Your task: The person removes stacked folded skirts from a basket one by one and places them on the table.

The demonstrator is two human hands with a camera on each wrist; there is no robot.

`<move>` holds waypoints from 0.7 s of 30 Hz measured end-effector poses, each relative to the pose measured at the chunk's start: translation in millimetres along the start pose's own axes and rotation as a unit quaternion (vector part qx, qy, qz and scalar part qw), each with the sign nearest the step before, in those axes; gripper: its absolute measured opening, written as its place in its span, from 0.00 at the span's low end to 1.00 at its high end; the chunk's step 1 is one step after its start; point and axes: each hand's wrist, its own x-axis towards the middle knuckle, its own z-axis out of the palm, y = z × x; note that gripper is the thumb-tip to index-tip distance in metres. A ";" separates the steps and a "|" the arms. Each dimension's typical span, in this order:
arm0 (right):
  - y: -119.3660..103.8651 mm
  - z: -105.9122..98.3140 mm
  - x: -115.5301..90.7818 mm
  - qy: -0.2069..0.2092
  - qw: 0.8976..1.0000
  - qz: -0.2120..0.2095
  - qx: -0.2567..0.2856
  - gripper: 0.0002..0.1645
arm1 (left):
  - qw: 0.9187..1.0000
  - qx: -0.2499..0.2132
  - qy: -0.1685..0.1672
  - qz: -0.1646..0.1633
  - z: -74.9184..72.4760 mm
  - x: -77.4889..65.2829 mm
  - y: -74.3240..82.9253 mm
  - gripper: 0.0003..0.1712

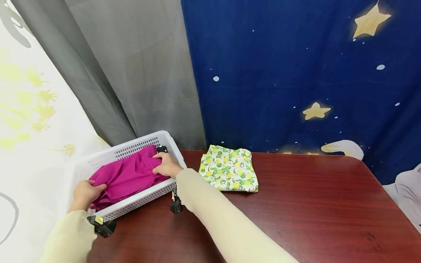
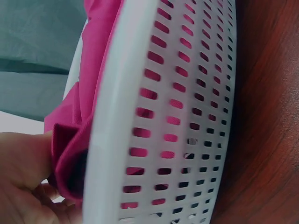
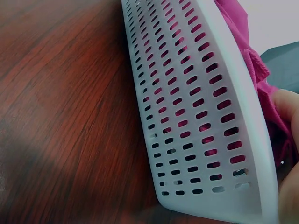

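At 8 o'clock, a magenta cloth [image 1: 126, 179] lies in a white perforated plastic basket [image 1: 138, 199]; the left hand [image 1: 85, 193] pinches its 8-o'clock end, the right hand [image 1: 168, 166] its 2-o'clock end. Lifting or settling it seems underway, which is unclear; either calls for even grips.

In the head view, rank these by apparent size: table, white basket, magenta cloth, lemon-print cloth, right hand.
1. Table
2. White basket
3. Magenta cloth and lemon-print cloth: too alike to rank
4. Right hand
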 end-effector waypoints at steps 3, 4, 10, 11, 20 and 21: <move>0.3 -2.7 0.0 0.001 0.999 0.000 0.032 0.30 | 1.000 0.001 0.012 0.020 -3.6 0.3 3.7 0.18; 0.1 -3.5 0.0 0.002 0.999 0.000 0.041 0.30 | 0.999 0.003 0.015 0.028 -4.9 0.2 4.5 0.18; -5.2 -9.0 -2.1 0.022 0.997 0.001 0.080 0.29 | 0.998 -0.011 0.024 0.060 -14.9 0.3 6.7 0.18; -7.0 -10.2 -2.4 0.025 0.996 -0.004 0.085 0.29 | 0.998 -0.017 0.025 0.059 -17.3 0.3 7.0 0.18; -26.9 -23.6 -8.8 0.017 0.992 -0.027 0.123 0.29 | 0.996 -0.053 0.047 0.060 -38.2 -7.8 12.9 0.19; -29.4 -25.7 -10.1 0.014 0.991 -0.029 0.131 0.30 | 0.995 -0.053 0.054 0.066 -40.1 -9.9 14.2 0.19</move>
